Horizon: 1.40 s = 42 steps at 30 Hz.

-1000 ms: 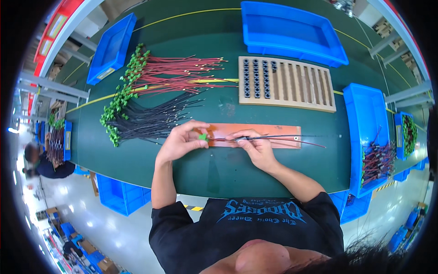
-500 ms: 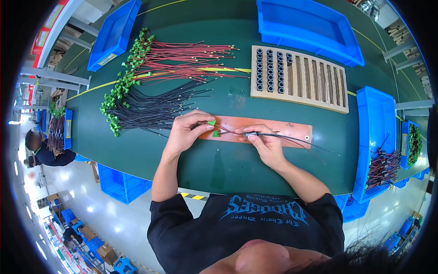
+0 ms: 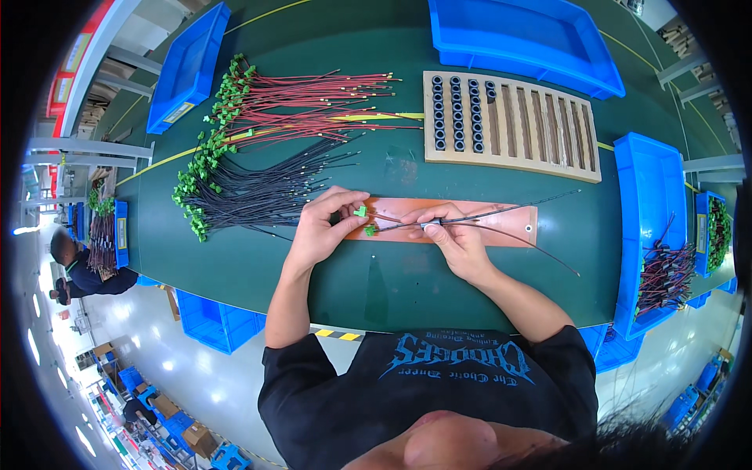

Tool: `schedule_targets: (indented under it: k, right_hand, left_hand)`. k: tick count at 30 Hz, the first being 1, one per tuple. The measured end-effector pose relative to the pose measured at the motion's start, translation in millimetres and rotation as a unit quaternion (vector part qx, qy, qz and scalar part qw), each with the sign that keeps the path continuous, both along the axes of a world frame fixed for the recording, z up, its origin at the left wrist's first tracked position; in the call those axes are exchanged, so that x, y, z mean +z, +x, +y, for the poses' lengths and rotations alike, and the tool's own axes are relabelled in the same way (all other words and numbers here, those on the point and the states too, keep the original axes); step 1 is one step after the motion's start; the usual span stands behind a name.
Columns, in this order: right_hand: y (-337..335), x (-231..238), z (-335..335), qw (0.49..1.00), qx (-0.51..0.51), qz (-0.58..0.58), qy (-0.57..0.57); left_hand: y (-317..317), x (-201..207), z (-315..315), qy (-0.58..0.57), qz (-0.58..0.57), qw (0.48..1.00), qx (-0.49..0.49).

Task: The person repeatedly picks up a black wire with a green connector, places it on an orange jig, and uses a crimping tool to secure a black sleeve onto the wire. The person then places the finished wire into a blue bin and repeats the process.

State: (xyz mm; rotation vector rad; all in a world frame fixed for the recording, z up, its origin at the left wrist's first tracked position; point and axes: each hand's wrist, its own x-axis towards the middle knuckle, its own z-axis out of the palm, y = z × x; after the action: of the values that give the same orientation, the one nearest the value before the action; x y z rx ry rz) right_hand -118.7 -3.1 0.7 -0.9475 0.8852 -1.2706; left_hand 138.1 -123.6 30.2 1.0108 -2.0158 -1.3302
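My left hand (image 3: 319, 229) pinches a green connector (image 3: 361, 211) on the end of a red wire. Just below it hangs a second green connector (image 3: 370, 230), on a black wire. Both wires run right to a small grey-and-black cylinder, a ferrite core by its look (image 3: 430, 224), gripped between the thumb and fingers of my right hand (image 3: 458, 244). Beyond the core the wires fan apart: a black wire (image 3: 513, 207) slants up and right, and a dark red wire (image 3: 540, 249) curves down and right. Both hands are over an orange-brown strip (image 3: 505, 233) on the green table.
Red wires (image 3: 313, 98) and black wires (image 3: 266, 184) with green connectors lie at left. A slotted wooden rack (image 3: 513, 125) holds several black cores. Blue bins stand at back left (image 3: 188, 66), back right (image 3: 525, 43) and right (image 3: 650, 172); the right one contains wire assemblies (image 3: 666, 270).
The wires' free ends, running close together before, now spread apart, the black one upward and the red one downward. Both hands keep their grips in nearly the same place.
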Motion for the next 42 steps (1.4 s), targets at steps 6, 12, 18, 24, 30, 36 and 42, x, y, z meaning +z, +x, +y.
schedule_targets:
  k: [6, 12, 18, 24, 30, 36, 42]
  right_hand:
    - [0.5, -0.2, -1.2, 1.000, 0.001, -0.006, -0.012]
    - [1.3, -0.2, -0.8, 1.000, -0.003, -0.010, -0.014]
    - [1.5, 1.9, -2.9, 0.999, -0.012, -0.038, -0.027]
    - [-0.5, 1.9, -3.8, 0.999, 0.002, -0.022, -0.042]
    - [1.4, -1.4, -2.9, 0.999, -0.026, 0.019, -0.028]
    - [0.1, 1.8, -2.6, 1.000, -0.020, 0.016, -0.013]
    - [3.4, 0.2, -0.9, 0.999, -0.017, 0.009, -0.029]
  left_hand:
    - [6.8, -1.6, 0.9, 0.142, 0.160, 0.977, -0.016]
    - [13.7, -2.7, -2.0, 0.169, 0.141, 0.975, -0.027]
    - [-1.0, -7.5, 6.6, 0.022, 0.121, 0.992, 0.024]
    - [-15.7, 5.7, 11.1, -0.033, -0.023, 0.998, 0.046]
    - [2.4, 9.8, 0.7, -0.105, -0.030, 0.994, 0.006]
    - [-1.3, 24.2, 18.3, 0.017, -0.033, 0.998, -0.047]
    - [3.7, 22.6, 10.3, -0.042, -0.014, 0.999, -0.024]
